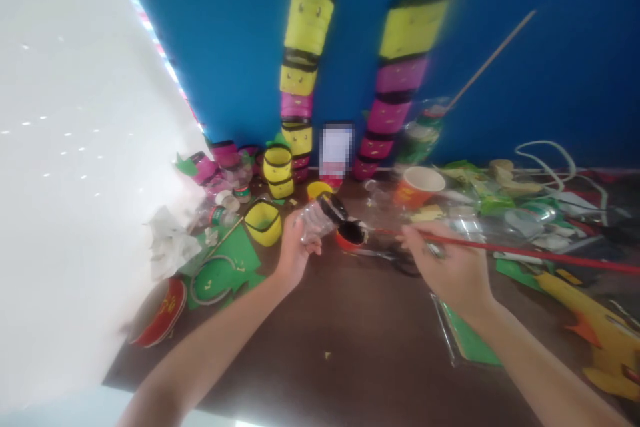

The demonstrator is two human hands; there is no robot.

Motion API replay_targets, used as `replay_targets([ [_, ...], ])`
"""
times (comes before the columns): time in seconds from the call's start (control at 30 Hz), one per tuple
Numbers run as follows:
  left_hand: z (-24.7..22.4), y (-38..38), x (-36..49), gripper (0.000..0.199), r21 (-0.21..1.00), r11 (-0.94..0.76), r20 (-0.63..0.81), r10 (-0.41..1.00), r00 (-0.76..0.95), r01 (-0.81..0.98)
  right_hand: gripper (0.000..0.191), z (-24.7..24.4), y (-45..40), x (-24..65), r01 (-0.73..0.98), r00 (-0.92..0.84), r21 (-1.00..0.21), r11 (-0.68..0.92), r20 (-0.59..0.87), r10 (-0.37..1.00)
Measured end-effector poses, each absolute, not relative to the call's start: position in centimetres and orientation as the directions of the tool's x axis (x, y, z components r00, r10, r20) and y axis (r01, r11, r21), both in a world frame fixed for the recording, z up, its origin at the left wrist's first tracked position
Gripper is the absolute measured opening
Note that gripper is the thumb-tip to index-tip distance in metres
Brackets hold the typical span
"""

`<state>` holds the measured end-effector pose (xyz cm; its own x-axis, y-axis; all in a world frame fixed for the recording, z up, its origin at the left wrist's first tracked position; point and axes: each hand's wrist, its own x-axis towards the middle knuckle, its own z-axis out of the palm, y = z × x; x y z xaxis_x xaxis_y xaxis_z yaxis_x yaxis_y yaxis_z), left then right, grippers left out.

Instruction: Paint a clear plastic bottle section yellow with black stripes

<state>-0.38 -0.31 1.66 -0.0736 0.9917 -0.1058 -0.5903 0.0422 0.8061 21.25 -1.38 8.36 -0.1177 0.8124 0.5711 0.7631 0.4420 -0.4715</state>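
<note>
A clear plastic bottle piece (316, 220) with a black-coated rim is tilted in my left hand (295, 250), whose fingers wrap round it. My right hand (453, 270) is closed on a long red-handled paintbrush (525, 252). The brush's tip end points left into a small red cup (350, 240) with dark contents. This cup stands just below and right of the bottle piece's black rim. Scissors (385, 255) with dark handles lie between the cup and my right hand. Motion blur hides the brush's bristles.
Stacked yellow and pink bottle pieces (309, 17) stand against the blue wall. A yellow bottle cup (263, 223), green sheet (240, 257) and red bowl (161, 313) are at left. To the right are an orange paper cup (419, 187), plastic scraps and a yellow glue gun (590, 307).
</note>
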Motion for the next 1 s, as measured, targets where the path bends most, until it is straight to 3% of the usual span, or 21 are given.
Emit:
replay_targets([
  [0.23, 1.0, 0.2, -0.5, 0.061, 0.794, 0.125, -0.187, 0.981, -0.044, -0.596, 0.011, 9.9, -2.9, 22.5, 0.576, 0.111, -0.755, 0.313, 0.451, 0.886],
  [0.33, 0.8, 0.2, -0.4, 0.059, 0.811, 0.112, -0.158, 0.987, -0.03, -0.574, 0.01, 10.4, -3.4, 22.9, 0.53, 0.117, -0.778, 0.338, 0.462, 0.879],
  [0.43, 0.7, 0.2, -0.4, 0.055, 0.831, 0.121, -0.144, 0.99, 0.0, -0.543, 0.011, 11.0, -3.4, 23.2, 0.512, 0.069, -0.752, 0.414, 0.517, 0.853],
  [0.53, 0.5, 0.2, -0.4, 0.054, 0.862, 0.127, -0.141, 0.99, 0.01, -0.491, 0.015, 12.1, -3.1, 23.5, 0.547, -0.088, -0.672, 0.5, 0.547, 0.832],
  [0.7, 0.2, -0.1, -0.5, 0.054, 0.89, 0.1, -0.096, 0.995, 0.032, -0.445, 0.022, 14.4, -2.2, 23.6, 0.652, -0.359, -0.519, 0.553, 0.43, 0.828],
  [0.87, 0.0, -0.3, -0.7, 0.054, 0.899, 0.094, -0.082, 0.996, 0.047, -0.429, 0.03, 16.2, -1.4, 22.9, 0.783, -0.362, -0.432, 0.449, 0.27, 0.892],
  [1.0, -0.1, -0.2, -0.7, 0.053, 0.902, 0.088, -0.071, 0.996, 0.056, -0.423, 0.033, 16.8, -0.5, 22.2, 0.791, -0.376, -0.417, 0.448, 0.248, 0.893],
])
